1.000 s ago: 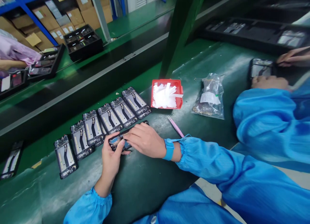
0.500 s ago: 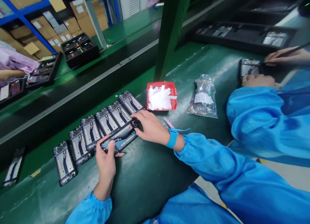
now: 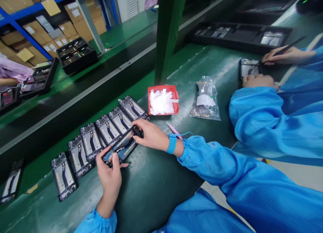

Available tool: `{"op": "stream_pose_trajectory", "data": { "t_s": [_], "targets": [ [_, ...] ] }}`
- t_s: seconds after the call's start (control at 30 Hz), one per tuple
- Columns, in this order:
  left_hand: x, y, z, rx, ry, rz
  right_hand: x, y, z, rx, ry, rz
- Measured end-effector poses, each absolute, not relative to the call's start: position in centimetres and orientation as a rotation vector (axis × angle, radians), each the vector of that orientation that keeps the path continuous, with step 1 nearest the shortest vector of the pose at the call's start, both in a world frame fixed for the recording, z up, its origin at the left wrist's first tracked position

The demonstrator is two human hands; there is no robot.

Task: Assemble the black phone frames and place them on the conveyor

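Note:
Between my two hands is an opened phone body [image 3: 124,144], tilted, with a dark flex cable running along its bluish-grey inside. My left hand [image 3: 110,170] grips its lower left end, thumb on top. My right hand [image 3: 151,135], with a blue wrist strap [image 3: 171,144], pinches the upper right end. Just behind it, several similar phone bodies [image 3: 91,141] lie side by side in a slanting row on the green bench. The nearest of the row, a phone body [image 3: 63,177], lies at the left end. Pink tweezers [image 3: 174,129] rest beside my right wrist.
A red bin [image 3: 177,107] of white paper strips stands behind my right hand. Right of it lies a clear bag [image 3: 205,100] of small parts. Another phone body [image 3: 12,182] lies far left. At right, a co-worker's hands [image 3: 259,81] work on a phone near a black tray [image 3: 244,38].
The view has shifted slightly, so the surroundings sit a little further left. Both hands still hold the phone body, which looks more steeply tilted. The co-worker's pen-like tool now shows more clearly.

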State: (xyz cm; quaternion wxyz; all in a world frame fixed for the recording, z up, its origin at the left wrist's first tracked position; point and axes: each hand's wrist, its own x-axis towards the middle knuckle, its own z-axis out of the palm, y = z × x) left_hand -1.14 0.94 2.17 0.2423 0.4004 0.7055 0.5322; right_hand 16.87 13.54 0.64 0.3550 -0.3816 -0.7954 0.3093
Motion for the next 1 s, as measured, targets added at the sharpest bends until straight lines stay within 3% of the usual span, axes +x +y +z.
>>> {"op": "stream_pose_trajectory", "data": {
  "t_s": [0.73, 1.0],
  "targets": [
    [1.1, -0.6, -0.6, 1.381, 1.906, 1.504, 14.9, 9.0, 2.2, -1.112, -1.994, 0.75],
    [-0.3, 0.6, 1.7, 1.187, 1.903, 1.417, 15.9, 10.1, 3.3, -1.056, -2.223, 0.632]
  ]
}}
